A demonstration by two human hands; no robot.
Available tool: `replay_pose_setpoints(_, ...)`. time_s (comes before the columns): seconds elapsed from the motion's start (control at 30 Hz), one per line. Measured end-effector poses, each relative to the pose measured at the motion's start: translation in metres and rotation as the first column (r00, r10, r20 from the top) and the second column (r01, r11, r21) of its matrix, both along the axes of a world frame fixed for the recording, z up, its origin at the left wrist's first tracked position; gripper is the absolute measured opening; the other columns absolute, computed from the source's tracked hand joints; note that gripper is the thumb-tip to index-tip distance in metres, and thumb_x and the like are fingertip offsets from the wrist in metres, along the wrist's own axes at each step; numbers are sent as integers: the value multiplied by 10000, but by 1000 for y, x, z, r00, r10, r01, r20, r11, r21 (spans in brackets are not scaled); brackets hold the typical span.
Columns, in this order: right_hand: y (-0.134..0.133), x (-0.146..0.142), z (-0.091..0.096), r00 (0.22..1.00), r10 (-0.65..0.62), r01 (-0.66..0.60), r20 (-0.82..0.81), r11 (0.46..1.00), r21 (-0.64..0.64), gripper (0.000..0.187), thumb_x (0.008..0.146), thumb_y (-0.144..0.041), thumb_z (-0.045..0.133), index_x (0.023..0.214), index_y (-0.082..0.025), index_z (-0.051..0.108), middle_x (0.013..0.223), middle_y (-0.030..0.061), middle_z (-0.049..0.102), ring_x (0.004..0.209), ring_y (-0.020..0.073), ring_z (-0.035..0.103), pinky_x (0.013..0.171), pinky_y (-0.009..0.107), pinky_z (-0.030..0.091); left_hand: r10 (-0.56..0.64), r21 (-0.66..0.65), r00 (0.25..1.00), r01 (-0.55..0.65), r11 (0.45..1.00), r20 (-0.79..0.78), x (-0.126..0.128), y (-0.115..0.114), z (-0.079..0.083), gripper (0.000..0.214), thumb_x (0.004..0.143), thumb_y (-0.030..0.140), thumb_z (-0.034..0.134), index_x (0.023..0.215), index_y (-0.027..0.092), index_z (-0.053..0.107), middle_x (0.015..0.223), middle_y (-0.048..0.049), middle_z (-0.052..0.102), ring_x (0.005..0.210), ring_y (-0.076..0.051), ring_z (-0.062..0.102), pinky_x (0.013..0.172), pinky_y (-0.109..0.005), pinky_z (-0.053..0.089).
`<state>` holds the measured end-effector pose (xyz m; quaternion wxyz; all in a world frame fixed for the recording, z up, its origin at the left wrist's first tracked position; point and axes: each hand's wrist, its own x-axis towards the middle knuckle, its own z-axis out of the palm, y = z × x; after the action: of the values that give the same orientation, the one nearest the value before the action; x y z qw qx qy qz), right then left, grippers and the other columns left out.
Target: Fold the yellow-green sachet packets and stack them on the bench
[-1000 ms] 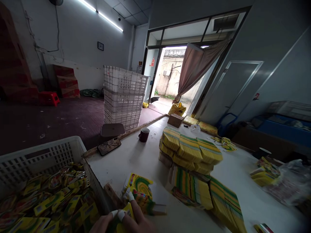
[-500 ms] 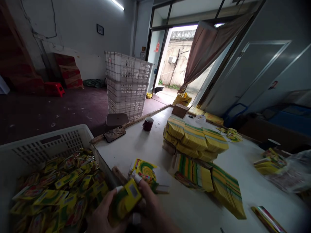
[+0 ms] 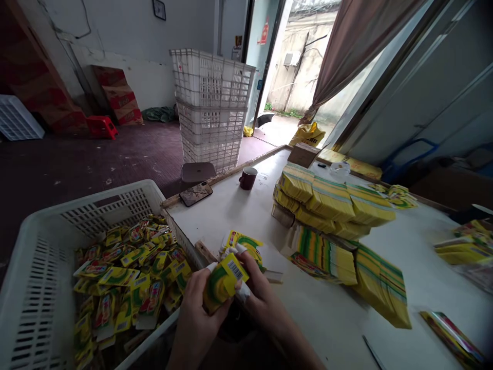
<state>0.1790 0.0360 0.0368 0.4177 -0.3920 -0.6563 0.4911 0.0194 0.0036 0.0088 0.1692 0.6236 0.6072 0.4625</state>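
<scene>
A small yellow-and-green carton (image 3: 223, 282) with a barcode is between my hands, tilted over the table's near edge. My left hand (image 3: 200, 303) wraps around its lower end. My right hand (image 3: 259, 288) pinches its upper right end between thumb and fingers. White covers sit on several fingertips. Just beyond lie flat yellow printed cards (image 3: 246, 244), partly hidden by my right hand. To the left, a white plastic crate (image 3: 29, 288) holds many similar yellow cartons (image 3: 119, 275).
Stacks of flattened yellow cartons (image 3: 331, 198) stand on the white table (image 3: 319, 329). A dark mug (image 3: 248, 178) and a phone (image 3: 196, 193) are near its far left edge. Stacked white crates (image 3: 211, 108) and a brown stool (image 3: 198, 172) stand on the floor beyond.
The camera view has tipped downward and shifted left, showing more of the crate. Both hands keep hold of the carton, and its barcode end now shows more clearly.
</scene>
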Motion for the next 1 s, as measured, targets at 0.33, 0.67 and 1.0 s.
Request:
replay_pose_setpoints(0.33, 7, -2, 10, 983, 60, -78, -175, 992, -99, 475, 757, -394, 693, 1160, -247, 490, 1077, 53, 587, 963, 226, 583, 830, 320, 509, -156, -62, 987, 158, 986, 30, -1, -4, 9, 442, 762, 356, 656, 1135, 196, 483, 1051, -82, 596, 985, -240, 616, 830, -359, 527)
replay_pose_setpoints(0.67, 1, -10, -4, 980, -151, 144, -127, 988, -63, 308, 872, -305, 529, 1167, -216, 523, 1118, 84, 626, 1033, 237, 590, 911, 372, 475, -75, 111, 982, 96, 989, -175, 7, -7, 8, 451, 772, 292, 653, 1160, 176, 454, 1059, -113, 566, 983, -248, 602, 823, -354, 522)
replay_pose_setpoints(1.0, 4, -10, -2, 951, -179, 140, -253, 977, -164, 296, 808, -345, 649, 1069, -238, 562, 999, 44, 650, 919, 219, 625, 820, 327, 511, -77, 84, 987, 90, 992, -145, 18, -9, 10, 439, 782, 276, 639, 1157, 169, 439, 1025, -112, 564, 952, -239, 606, 800, -349, 534)
